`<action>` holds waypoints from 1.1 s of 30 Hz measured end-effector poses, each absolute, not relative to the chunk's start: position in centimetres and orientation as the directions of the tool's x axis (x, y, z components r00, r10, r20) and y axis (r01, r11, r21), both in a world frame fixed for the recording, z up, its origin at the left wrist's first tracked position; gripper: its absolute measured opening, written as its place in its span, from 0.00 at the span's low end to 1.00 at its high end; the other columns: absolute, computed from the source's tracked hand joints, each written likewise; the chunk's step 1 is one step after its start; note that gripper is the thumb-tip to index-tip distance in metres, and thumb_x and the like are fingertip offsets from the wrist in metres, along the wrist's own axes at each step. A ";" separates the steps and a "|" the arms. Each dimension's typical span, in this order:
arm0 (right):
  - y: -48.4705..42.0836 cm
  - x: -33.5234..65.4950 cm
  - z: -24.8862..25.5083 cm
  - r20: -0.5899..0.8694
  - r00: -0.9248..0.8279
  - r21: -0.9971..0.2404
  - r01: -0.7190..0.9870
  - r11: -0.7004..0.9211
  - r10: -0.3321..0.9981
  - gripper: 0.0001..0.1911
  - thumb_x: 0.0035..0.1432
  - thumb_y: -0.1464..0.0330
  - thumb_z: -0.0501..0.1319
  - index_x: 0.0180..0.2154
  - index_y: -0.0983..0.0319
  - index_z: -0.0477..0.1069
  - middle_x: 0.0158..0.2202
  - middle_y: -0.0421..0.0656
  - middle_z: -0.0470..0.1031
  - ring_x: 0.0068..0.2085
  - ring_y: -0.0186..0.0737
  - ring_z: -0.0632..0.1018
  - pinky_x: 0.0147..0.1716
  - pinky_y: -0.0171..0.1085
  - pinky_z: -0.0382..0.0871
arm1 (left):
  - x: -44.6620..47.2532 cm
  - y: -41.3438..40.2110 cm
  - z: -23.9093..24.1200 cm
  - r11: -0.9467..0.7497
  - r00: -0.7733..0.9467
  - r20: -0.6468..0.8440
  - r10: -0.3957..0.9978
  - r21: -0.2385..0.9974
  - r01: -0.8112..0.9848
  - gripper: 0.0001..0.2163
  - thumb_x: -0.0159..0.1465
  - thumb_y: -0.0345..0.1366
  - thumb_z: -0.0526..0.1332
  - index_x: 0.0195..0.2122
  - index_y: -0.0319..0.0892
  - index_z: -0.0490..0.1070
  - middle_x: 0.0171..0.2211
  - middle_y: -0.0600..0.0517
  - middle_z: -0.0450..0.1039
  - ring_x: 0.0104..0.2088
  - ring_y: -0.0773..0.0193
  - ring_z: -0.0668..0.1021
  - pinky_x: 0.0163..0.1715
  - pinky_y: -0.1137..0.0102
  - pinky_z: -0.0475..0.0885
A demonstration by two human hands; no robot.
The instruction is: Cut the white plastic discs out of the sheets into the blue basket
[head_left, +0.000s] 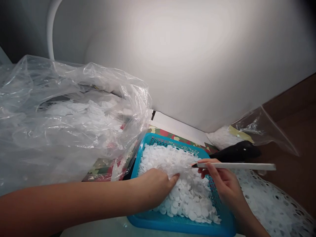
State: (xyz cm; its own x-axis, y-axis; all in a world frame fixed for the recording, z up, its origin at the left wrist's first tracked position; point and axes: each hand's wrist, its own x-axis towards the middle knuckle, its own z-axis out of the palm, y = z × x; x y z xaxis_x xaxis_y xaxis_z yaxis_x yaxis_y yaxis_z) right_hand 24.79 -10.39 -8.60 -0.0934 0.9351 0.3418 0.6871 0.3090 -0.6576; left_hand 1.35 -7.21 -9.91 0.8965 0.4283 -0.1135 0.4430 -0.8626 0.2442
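"One pale wall is behind the counter. And the discs?"

"White, thin, heaped in a blue basket. Right hand pinches a pen-like tool; left hand touches them, grip unclear."

Discs lie in the basket, a plastic bag left, the wall behind

From the near side, the blue basket lies open between the forearms; a plastic bag bars left, a black object far right.
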 end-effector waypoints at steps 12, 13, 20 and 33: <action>-11.1 24.1 -8.2 0.172 -0.245 -0.648 0.701 0.297 0.954 0.14 0.66 0.63 0.51 0.45 0.56 0.73 0.45 0.45 0.76 0.44 0.44 0.77 0.38 0.38 0.74 | 1.4 -7.2 -10.4 -0.867 0.897 -0.113 0.427 0.229 0.442 0.30 0.61 0.25 0.55 0.65 0.33 0.49 0.33 0.42 0.76 0.29 0.53 0.78 0.24 0.66 0.70; -11.1 24.2 -8.1 0.176 -0.242 -0.643 0.706 0.297 0.954 0.14 0.66 0.63 0.51 0.45 0.56 0.73 0.46 0.45 0.76 0.45 0.44 0.77 0.38 0.38 0.74 | 1.4 -7.1 -10.4 -0.868 0.897 -0.114 0.426 0.229 0.441 0.30 0.61 0.25 0.55 0.65 0.32 0.49 0.33 0.42 0.76 0.29 0.53 0.78 0.24 0.66 0.70; -11.4 24.4 -8.0 0.225 -0.226 -0.572 0.757 0.316 0.948 0.13 0.66 0.64 0.52 0.45 0.56 0.73 0.46 0.45 0.76 0.47 0.46 0.76 0.45 0.43 0.73 | 1.4 -7.1 -10.5 -0.869 0.900 -0.104 0.423 0.235 0.435 0.30 0.62 0.25 0.55 0.65 0.33 0.48 0.33 0.42 0.76 0.30 0.55 0.78 0.25 0.67 0.71; -11.9 21.2 -8.0 0.339 -0.299 -0.380 0.824 0.420 0.892 0.11 0.65 0.68 0.51 0.44 0.56 0.71 0.39 0.44 0.73 0.42 0.41 0.76 0.39 0.38 0.72 | 1.4 -7.3 -10.3 -0.862 0.893 -0.090 0.442 0.234 0.450 0.28 0.61 0.24 0.55 0.63 0.33 0.53 0.33 0.42 0.77 0.29 0.52 0.79 0.25 0.64 0.73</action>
State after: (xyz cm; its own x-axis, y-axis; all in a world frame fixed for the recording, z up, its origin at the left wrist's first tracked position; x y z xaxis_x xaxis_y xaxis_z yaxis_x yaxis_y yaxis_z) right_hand 21.21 -11.94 -8.00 -0.2988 0.8921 0.3388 0.8240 0.4203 -0.3800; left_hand 1.40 -7.26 -10.28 0.8926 0.4417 -0.0900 0.4500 -0.8619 0.2337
